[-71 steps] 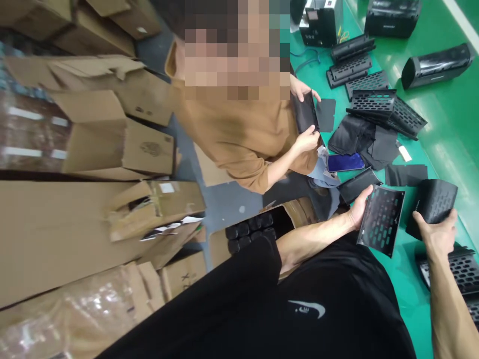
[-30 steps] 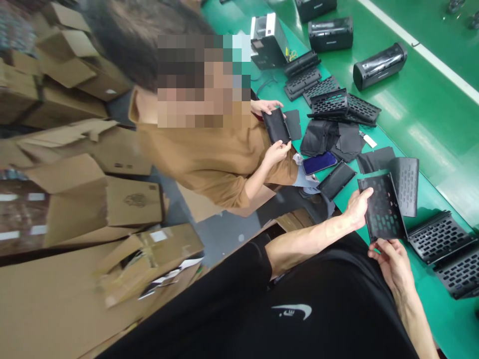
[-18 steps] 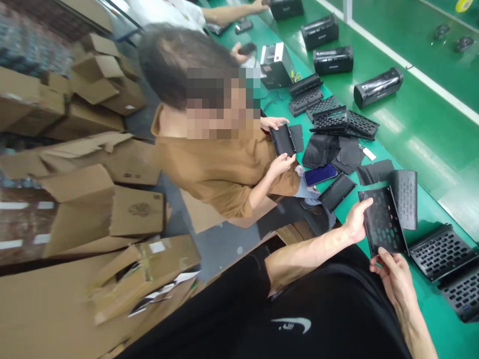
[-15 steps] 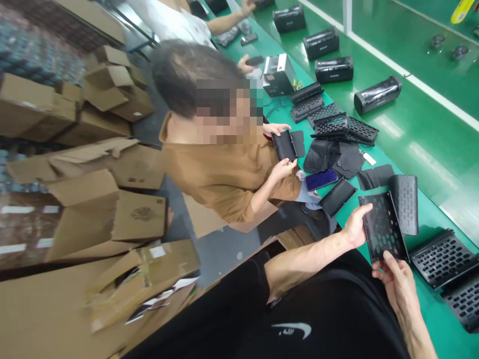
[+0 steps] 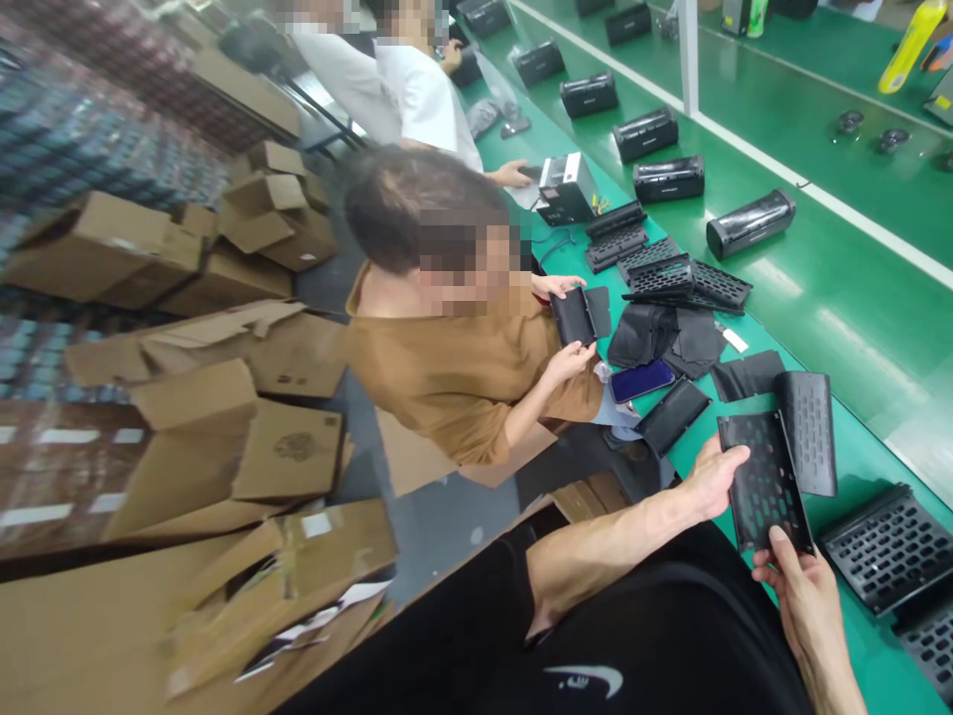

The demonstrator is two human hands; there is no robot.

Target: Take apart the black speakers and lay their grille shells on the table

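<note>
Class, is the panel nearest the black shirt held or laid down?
Held: the left hand grips the perforated panel by one side, the right hand by one end.

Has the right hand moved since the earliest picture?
Yes: against the phone, the right hand has moved lower in view, off the black cover and onto the holed panel.

Held panel (image 5: 768, 482) is blk w/ rows of rounded slots; panel behind it (image 5: 813, 437) dk grey, similar slot pattern. Table (image 5: 864, 452) green; glossy surface beyond (image 5: 841, 258) also green, w/ white stripe (image 5: 819, 198). Phone (image 5: 641, 380) has dk blue screen, blk rim. Co-worker's sweater (image 5: 432, 387) plain brown; wearer's top (image 5: 670, 626) blk w/ lt grey logo (image 5: 588, 682). Open box (image 5: 287, 452) tan, darker print. Bottle (image 5: 912, 48) yellow.
</note>
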